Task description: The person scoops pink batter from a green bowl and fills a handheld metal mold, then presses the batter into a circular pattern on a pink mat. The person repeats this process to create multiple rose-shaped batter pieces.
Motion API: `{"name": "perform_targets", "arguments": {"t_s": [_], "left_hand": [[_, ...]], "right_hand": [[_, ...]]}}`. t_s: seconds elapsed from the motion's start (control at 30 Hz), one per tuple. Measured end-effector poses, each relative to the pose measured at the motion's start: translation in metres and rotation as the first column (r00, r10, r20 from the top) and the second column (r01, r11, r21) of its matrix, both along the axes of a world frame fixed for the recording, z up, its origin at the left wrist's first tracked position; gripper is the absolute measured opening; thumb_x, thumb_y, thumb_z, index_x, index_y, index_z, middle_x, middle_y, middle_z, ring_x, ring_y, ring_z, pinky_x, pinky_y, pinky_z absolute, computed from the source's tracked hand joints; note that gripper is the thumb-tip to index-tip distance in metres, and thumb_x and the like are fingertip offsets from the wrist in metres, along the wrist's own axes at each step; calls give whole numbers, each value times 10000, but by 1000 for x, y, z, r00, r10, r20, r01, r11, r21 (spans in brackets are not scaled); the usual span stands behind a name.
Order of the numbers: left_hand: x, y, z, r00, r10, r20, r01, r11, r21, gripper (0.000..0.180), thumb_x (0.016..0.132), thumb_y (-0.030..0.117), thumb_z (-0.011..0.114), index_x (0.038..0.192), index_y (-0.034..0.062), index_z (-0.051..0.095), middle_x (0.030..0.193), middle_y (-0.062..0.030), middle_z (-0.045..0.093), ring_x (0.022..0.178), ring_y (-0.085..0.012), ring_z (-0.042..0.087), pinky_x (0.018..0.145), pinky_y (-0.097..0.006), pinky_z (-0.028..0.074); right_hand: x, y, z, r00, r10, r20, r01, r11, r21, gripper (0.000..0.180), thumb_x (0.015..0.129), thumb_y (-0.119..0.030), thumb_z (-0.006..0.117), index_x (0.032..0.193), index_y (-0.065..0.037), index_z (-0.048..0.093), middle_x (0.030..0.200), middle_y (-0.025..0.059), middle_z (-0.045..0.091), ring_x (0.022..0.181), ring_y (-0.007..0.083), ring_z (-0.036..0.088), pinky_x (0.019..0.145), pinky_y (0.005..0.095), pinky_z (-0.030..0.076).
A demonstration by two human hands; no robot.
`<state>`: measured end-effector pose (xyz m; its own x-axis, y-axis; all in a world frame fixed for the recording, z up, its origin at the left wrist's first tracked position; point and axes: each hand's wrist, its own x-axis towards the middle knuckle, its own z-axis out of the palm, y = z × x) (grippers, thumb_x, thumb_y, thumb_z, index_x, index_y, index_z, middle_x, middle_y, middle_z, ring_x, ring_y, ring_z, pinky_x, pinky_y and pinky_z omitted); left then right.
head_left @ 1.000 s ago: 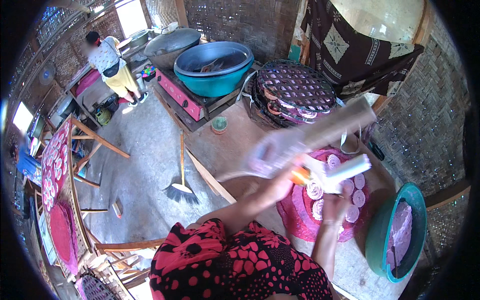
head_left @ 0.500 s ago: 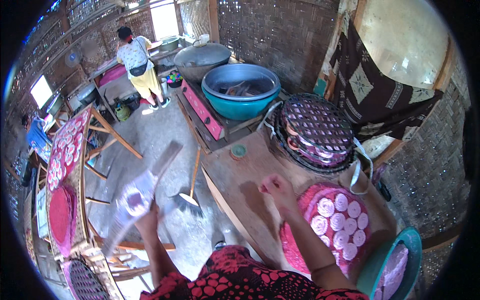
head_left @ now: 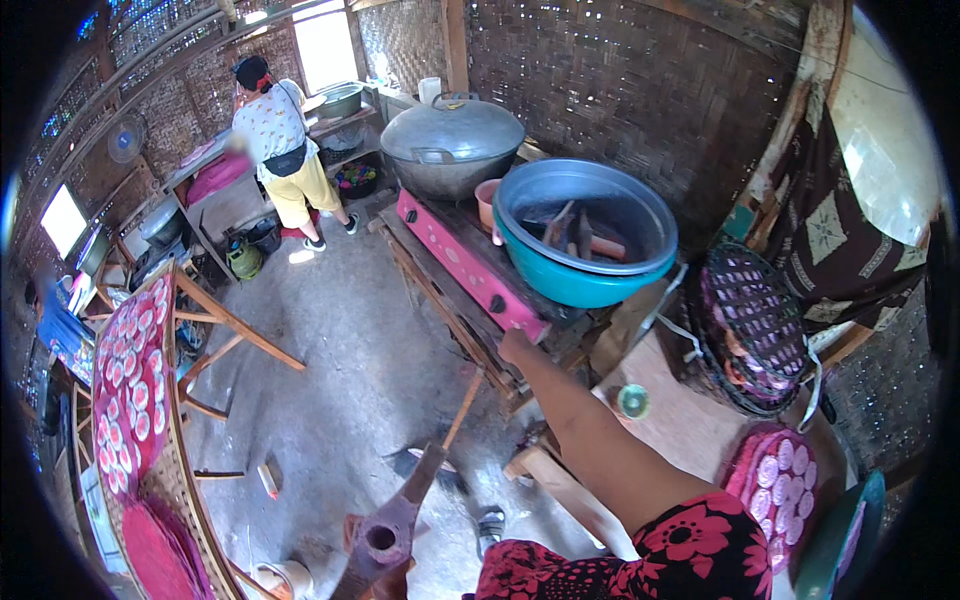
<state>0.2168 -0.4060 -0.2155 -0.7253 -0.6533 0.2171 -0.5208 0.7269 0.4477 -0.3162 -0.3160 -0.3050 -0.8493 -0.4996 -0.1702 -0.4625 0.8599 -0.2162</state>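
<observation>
A long wooden bar with a round hole in its wide middle and tapered ends, like a hand press (head_left: 410, 510), is low in front of me. My left hand (head_left: 398, 580) is closed around it from below, mostly hidden by the wood. With the arm stretched forward, my right hand (head_left: 517, 346) is at the near end of a pink stove (head_left: 450, 255) with black knobs. It appears to touch the stove's corner, and its fingers are hidden. Behind it stands a blue basin (head_left: 650, 215) nested in a teal one, with sticks of wood inside.
A large lidded pot (head_left: 450, 140) sits on the stove. At right are stacked black baskets (head_left: 755, 310), a green bowl (head_left: 632, 402) and pink coiled rounds (head_left: 785, 490). Left, a table carries rounds on red cloth (head_left: 130, 375). A person (head_left: 280, 150) stands at the back.
My view has shifted forward toward the stove. My right hand has moved from above the table to the stove's near end. The wooden press, blurred before, is now lower and steadier.
</observation>
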Motion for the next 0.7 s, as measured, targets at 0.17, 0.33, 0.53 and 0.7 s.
{"name": "perform_targets", "arguments": {"t_s": [0.17,0.33,0.53,0.7], "left_hand": [[-2,-58,-14,1000,-7,14,6,994,106,350,875,240,685,1112,11,570,1012,-140,619,954,-258,611,868,-422,495],[-25,-74,-19,998,-65,-2,65,987,149,359,857,223,706,1104,6,563,1009,-135,610,940,-256,605,847,-409,498],[-48,-70,-22,990,-137,-32,140,979,146,373,835,202,730,1095,0,556,1006,-129,598,924,-253,598,822,-394,501],[-72,-91,-30,988,-129,-89,138,985,108,387,817,184,751,1087,-5,549,1004,-124,588,911,-250,592,801,-382,504]], "right_hand": [[1,-16,-56,998,6,-63,3,991,134,257,886,-147,585,1042,31,685,1082,253,667,1023,376,670,839,446,557],[10,-30,-62,948,-312,-64,308,949,-67,262,902,-108,552,1107,27,644,1086,231,667,975,362,690,805,454,570],[3,-25,-75,908,-419,17,407,872,-272,230,910,-98,504,1066,-23,655,1016,180,692,914,360,697,802,475,561],[14,-20,-23,985,-164,-60,151,972,-177,231,878,-102,510,1033,-29,665,950,197,698,880,363,694,745,492,538]]}}
